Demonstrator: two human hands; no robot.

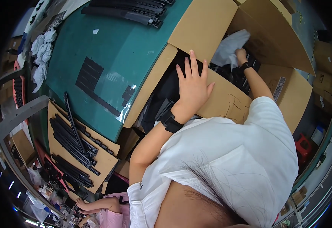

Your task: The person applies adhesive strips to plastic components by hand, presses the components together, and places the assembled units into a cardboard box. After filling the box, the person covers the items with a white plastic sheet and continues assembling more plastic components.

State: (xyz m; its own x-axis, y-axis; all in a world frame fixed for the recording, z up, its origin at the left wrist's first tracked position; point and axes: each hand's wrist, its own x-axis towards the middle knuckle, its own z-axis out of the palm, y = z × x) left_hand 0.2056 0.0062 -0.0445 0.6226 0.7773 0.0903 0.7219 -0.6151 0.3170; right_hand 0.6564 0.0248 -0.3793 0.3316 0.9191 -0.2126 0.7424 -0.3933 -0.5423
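My left hand (193, 81) is spread out, palm down, over the near flap (224, 97) of a large cardboard box, and its fingertips reach the box's far-left edge. Nothing is held in it. On the right, my right hand (241, 57) is inside the box, its fingers closed on a crumpled, translucent white plastic bag (231, 45). Black slatted parts (252, 65) lie in the box below and beside that hand, partly hidden by the bag and my forearm. Each wrist wears a black band.
To the left stands a green-topped table (135, 49) bearing dark strip pieces (88, 78) and long black parts (126, 13). More black strips (73, 140) lie on cardboard at lower left. A co-worker in a pink top (111, 216) works beyond. A red stool (303, 147) stands at right.
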